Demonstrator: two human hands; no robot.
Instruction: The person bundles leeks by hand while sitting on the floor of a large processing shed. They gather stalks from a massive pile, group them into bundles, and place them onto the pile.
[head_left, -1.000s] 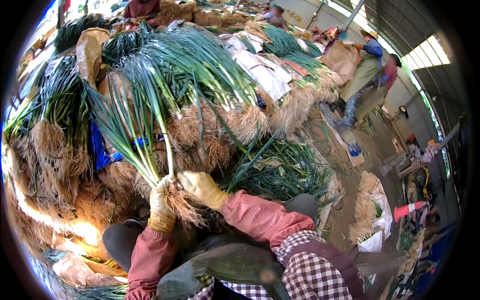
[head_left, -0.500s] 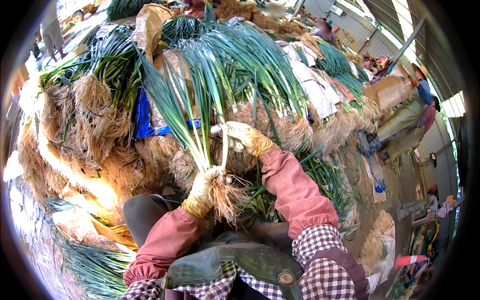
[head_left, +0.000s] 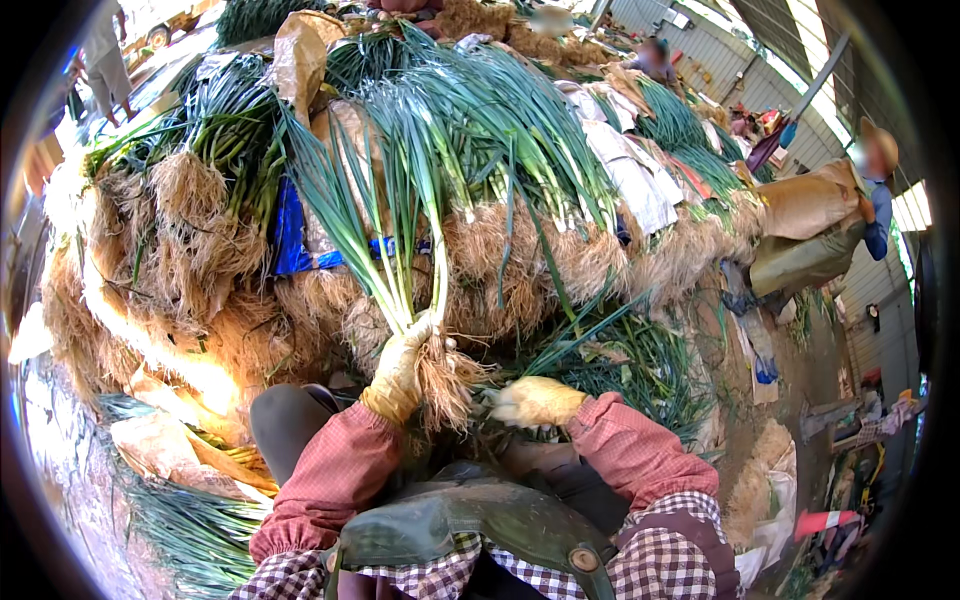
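In a yellowish glove, my left hand (head_left: 397, 378) is closed around a small bunch of green onions (head_left: 393, 270), just above their roots. Long green leaves fan upward from it and lean over the pile, while a tangle of brown roots (head_left: 445, 385) hangs beside the glove. My right hand (head_left: 541, 401), gloved alike, is apart from the bunch, low and to the right, over loose green leaves. Its fingers are smeared by motion, so what they hold, if anything, cannot be made out.
Ahead lies a long heap of green onions (head_left: 500, 130), its dry roots (head_left: 590, 265) facing me. Cut leaves (head_left: 640, 365) litter the ground at right; more onions (head_left: 195, 530) lie at lower left. A person (head_left: 815, 220) carries a brown sack at right.
My right hand has left the onion stalk and dropped down to the right. The left hand keeps its grip on the bunch. The person at right has straightened up with a sack.
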